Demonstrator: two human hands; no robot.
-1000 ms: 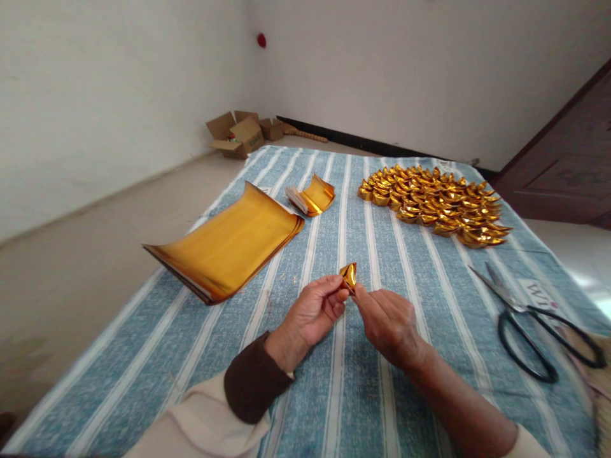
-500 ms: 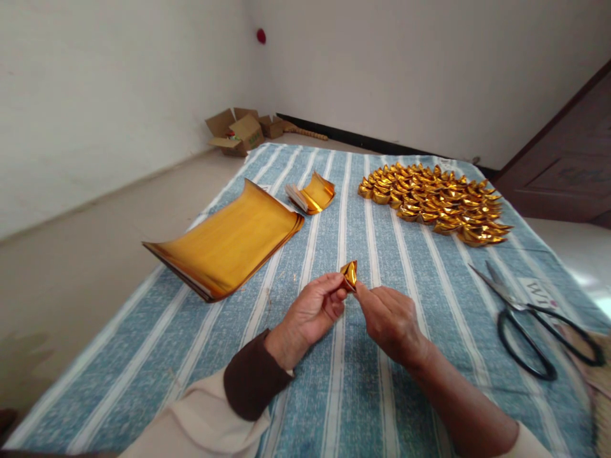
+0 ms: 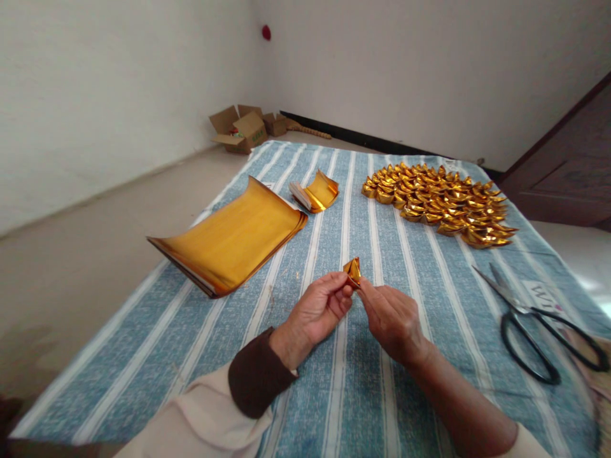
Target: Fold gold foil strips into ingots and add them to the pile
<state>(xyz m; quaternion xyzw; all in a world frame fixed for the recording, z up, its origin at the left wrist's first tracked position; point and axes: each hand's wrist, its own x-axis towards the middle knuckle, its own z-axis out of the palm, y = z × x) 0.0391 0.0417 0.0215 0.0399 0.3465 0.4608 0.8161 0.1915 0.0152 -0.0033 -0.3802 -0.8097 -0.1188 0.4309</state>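
A small folded gold foil paper piece (image 3: 352, 270) is pinched between my two hands above the middle of the table. My left hand (image 3: 321, 310) grips its left side with thumb and fingers, the other fingers curled in. On its right lower edge, my right hand (image 3: 392, 318) pinches with fingertips partly hidden behind the knuckles. Left of the hands lies a stack of large gold foil sheets (image 3: 233, 235) with upturned edges. Behind it sits a smaller stack of gold foil sheets (image 3: 323, 192). Many folded gold paper ingots (image 3: 436, 200) stand packed together at the back right.
Scissors with black handles (image 3: 518, 312) lie partly spread at the right. Everything rests on a blue-and-white striped tablecloth (image 3: 286, 267). An opened cardboard box (image 3: 238, 130) stands on the floor by the wall, and a dark reddish door (image 3: 563, 159) is at the far right.
The whole view has shifted slightly. Both hands keep hold of the folded foil piece, which looks turned a little, its upper faces showing differently.
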